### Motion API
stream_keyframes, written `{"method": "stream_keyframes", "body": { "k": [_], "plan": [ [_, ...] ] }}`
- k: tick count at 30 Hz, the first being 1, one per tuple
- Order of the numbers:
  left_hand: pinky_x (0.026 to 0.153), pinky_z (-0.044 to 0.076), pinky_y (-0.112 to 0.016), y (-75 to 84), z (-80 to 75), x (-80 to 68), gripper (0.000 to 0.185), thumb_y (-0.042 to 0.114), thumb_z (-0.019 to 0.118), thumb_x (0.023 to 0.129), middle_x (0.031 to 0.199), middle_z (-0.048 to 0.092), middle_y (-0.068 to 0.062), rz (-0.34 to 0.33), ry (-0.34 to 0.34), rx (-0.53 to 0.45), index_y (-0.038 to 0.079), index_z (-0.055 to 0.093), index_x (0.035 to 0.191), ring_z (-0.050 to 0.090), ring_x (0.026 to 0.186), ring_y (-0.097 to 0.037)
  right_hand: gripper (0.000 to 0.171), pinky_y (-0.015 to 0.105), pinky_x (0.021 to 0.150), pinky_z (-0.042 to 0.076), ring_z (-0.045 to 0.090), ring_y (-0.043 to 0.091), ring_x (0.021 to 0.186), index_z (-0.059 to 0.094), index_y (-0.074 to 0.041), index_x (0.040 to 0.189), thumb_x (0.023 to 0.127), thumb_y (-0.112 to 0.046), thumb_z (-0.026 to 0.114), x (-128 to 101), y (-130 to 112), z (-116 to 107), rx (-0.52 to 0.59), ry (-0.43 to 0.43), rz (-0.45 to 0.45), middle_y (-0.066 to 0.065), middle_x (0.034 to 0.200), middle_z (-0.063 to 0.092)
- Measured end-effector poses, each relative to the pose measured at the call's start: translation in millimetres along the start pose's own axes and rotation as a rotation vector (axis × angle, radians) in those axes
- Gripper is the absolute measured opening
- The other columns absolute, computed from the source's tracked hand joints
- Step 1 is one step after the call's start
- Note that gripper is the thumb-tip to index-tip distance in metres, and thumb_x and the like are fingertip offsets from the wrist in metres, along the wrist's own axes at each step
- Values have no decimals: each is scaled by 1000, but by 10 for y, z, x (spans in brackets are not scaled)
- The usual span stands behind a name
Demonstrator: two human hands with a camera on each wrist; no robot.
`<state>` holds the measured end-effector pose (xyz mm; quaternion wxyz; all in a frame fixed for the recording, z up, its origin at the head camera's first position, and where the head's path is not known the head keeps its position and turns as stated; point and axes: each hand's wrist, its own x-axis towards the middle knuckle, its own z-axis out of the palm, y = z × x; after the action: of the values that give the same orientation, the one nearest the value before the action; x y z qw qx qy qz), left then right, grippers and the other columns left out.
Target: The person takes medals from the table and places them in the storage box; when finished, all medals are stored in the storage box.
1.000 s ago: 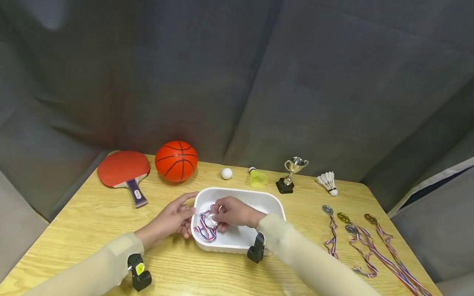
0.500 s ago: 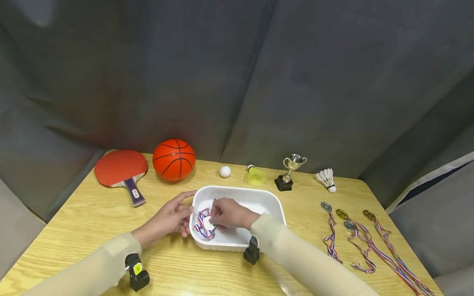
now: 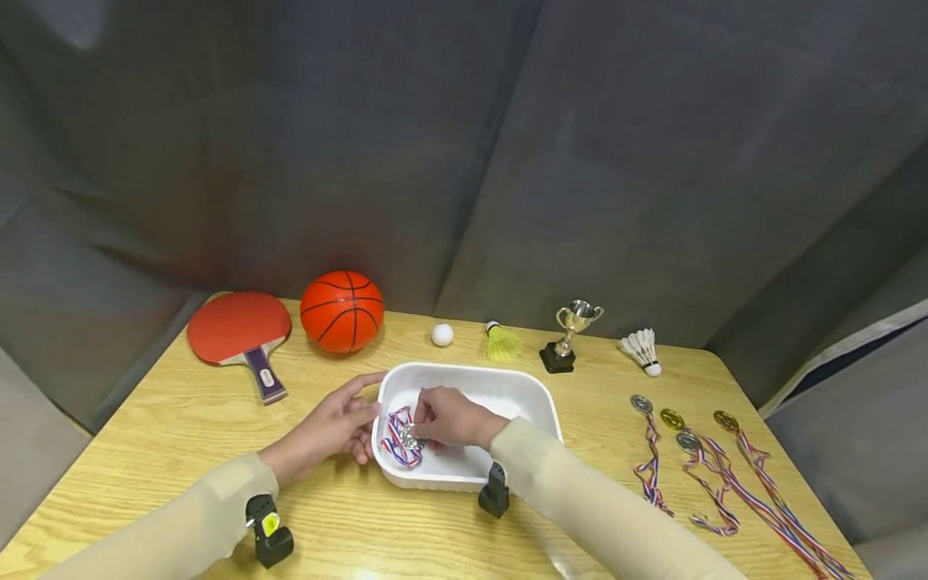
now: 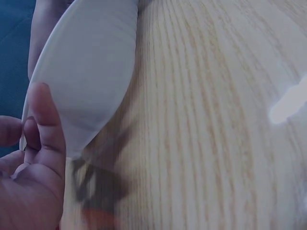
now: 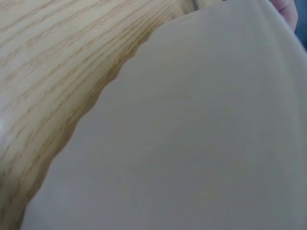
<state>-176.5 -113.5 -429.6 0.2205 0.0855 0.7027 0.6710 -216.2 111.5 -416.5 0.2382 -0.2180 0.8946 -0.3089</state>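
Head view: right hand [image 3: 453, 416] is down inside the white rounded-rectangular tub [image 3: 515, 395], thumb and fingers curled, pinching the edge of a round silver-coloured medal [image 3: 408, 437] — medal is at the tub's left end, by a bunched red-white-blue striped ribbon [image 3: 401, 457]. Left hand [image 3: 337, 423] is against the tub's left end, fingers loosely spread, index by the far corner, thumb at the rim; touching, not clenched. Tub sits flat on the light wood-grain table [image 3: 341, 524]. Beyond the tub: orange basketball with black lines [image 3: 342, 312] off its left corner, red-faced paddle with purple handle [image 3: 239, 326] further left, small white ball [image 3: 442, 334] and yellow shuttlecock [image 3: 503, 345] behind its far side, silver cup trophy on a black base [image 3: 576, 321] off its far right corner, white shuttlecock [image 3: 641, 352] further right. Right of the tub: four ribboned metal medals [image 3: 672, 419], two silver, one gold, one bronze-toned. Left wrist view: left-hand fingers at the tub's rim, one digit along its outer wall; blurred dark-and-reddish patch past the tub's end, can't tell what. Right wrist view: mostly tub wall — a bit of skin past the rim, can't tell the grip from there.
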Motion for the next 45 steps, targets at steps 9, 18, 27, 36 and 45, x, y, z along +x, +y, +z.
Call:
{"method": "stream_keyframes", "body": {
  "k": [9,18,27,36,45],
  "plan": [
    [55,58,-21,22,16,11,58,10,47,111,86,59,-6,-11,-1,-3,15,27,165,62,63,-11,11,17,54,47,62,12,58,60,-7,96,102,-12,67,-42,-31,-133,-13,-61,-3,9,74,68],
    [56,58,-21,27,5,16,59,10,48,110,89,60,-8,-12,-1,3,14,26,165,62,65,-12,13,34,71,65,67,12,70,62,-4,113,104,-13,65,-335,-47,-480,42,-80,-60,8,82,67],
    [57,58,-21,-19,8,4,61,11,49,110,93,61,-9,-3,-6,-16,14,25,166,62,67,-12,19,43,74,67,71,19,77,59,7,120,106,-6,57,-930,348,-964,179,58,-145,19,90,67],
    [58,58,-21,-3,-23,10,60,10,49,110,94,62,-11,16,-7,-11,14,26,165,61,68,-12,30,32,76,66,70,11,84,56,10,128,110,-14,54,-1464,1261,-1352,276,335,0,11,102,67],
    [58,59,-21,-23,-31,-14,60,12,50,110,92,63,-9,18,-9,-20,14,26,166,61,68,-12,39,32,72,62,68,14,84,49,14,134,113,-19,46,-1723,2104,-1410,133,487,352,25,112,64]
  ]
}}
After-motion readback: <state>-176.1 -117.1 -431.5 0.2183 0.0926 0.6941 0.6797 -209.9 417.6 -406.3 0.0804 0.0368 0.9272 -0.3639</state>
